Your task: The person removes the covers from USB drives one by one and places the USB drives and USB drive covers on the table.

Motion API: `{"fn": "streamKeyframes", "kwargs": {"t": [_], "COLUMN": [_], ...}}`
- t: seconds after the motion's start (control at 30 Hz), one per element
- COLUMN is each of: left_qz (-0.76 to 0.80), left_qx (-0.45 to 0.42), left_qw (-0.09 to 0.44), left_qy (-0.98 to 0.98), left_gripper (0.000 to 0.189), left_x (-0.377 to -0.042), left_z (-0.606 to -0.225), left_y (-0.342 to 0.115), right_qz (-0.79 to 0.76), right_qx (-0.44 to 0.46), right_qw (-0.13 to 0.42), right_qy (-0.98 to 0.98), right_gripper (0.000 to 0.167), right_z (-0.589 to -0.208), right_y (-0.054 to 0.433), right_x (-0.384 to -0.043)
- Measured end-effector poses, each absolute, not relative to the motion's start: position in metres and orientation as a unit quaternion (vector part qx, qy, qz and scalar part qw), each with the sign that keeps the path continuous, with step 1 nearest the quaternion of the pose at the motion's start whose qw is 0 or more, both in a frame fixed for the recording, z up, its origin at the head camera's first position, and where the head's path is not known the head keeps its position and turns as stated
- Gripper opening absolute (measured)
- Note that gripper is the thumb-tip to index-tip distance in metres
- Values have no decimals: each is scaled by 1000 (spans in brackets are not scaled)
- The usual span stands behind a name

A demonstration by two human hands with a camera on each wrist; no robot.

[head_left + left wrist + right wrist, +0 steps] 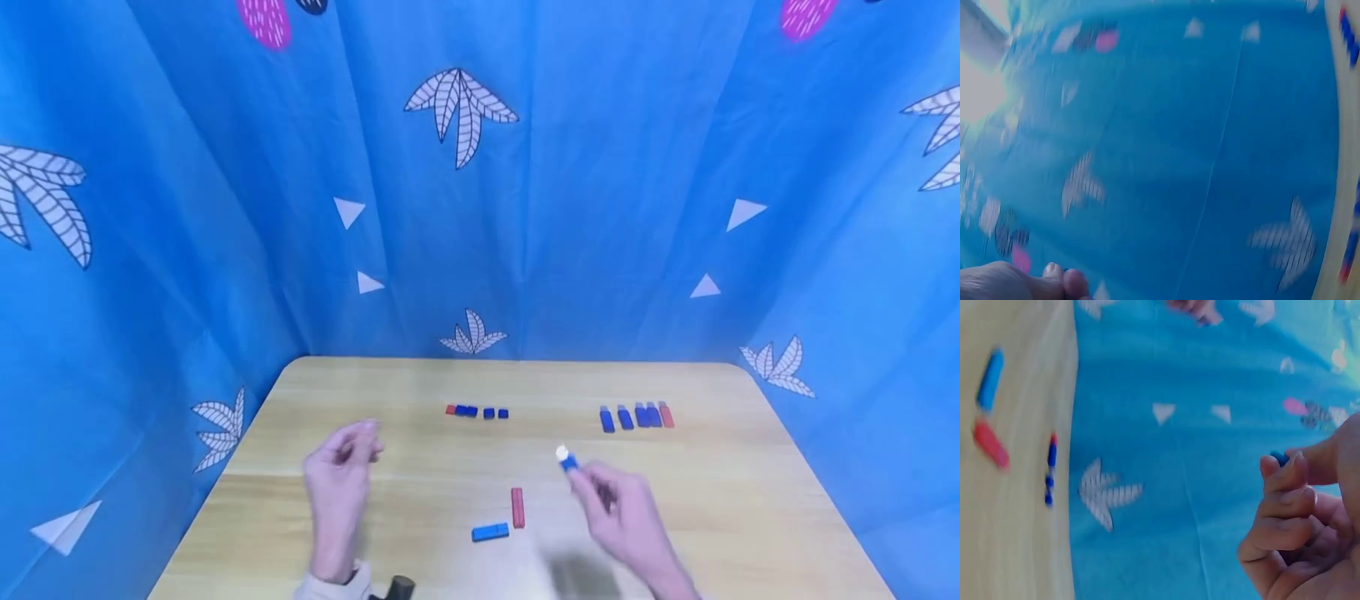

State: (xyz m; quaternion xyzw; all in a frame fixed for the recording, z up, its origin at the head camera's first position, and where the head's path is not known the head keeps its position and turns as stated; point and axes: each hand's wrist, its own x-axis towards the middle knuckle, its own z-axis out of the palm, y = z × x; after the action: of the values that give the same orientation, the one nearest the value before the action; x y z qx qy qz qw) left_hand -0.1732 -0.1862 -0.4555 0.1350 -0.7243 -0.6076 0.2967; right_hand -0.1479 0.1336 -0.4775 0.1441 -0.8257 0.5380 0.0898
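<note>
My right hand (pixel 622 521) pinches a blue USB stick (pixel 570 462) between thumb and fingertips, its bright uncapped end pointing up and left. In the right wrist view, only a bit of the blue stick (pixel 1280 458) shows between the fingers. My left hand (pixel 341 483) is raised over the table's left side, its thumb and fingertips pressed together. A sliver of something dark, apparently a small cap (pixel 1066 270), shows at those fingertips and is mostly hidden. Between the hands lie a capped red USB stick (pixel 517 508) and a capped blue USB stick (pixel 491 532).
A row of small caps (pixel 489 413), one red and several blue, lies toward the table's back. To its right stands a row of uncapped USB sticks (pixel 626 417), several blue and one red. A blue patterned curtain (pixel 480 233) encloses the wooden table (pixel 750 500).
</note>
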Motion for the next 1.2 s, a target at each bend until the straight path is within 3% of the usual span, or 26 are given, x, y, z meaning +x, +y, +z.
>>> {"fn": "streamKeyframes", "kwargs": {"t": [0.13, 0.27, 0.4, 0.53, 0.87, 1.2], "left_qz": [-625, -644, -637, -630, -605, -594], "left_qx": [99, 116, 116, 104, 72, 62], "left_qw": [215, 178, 165, 153, 126, 110], "left_qy": [-744, -735, -744, -755, -783, -794], "left_gripper": [22, 21, 23, 24, 24, 10], "left_x": [-169, -162, -159, -157, -156, -162], "left_z": [-462, -475, -485, -492, -499, -501], "left_y": [-172, -159, -152, -148, -139, -129], "right_qz": [502, 464, 457, 460, 469, 478], "right_qx": [108, 83, 26, -22, -92, -130], "right_qw": [128, 130, 81, 16, -113, -115], "right_qy": [-849, -873, -886, -887, -871, -861], "right_gripper": [25, 35, 42, 37, 33, 45], "right_z": [-482, -493, -509, -529, -561, -581], "right_y": [143, 153, 163, 171, 177, 183], "right_x": [-188, -223, -253, -276, -294, -302]}}
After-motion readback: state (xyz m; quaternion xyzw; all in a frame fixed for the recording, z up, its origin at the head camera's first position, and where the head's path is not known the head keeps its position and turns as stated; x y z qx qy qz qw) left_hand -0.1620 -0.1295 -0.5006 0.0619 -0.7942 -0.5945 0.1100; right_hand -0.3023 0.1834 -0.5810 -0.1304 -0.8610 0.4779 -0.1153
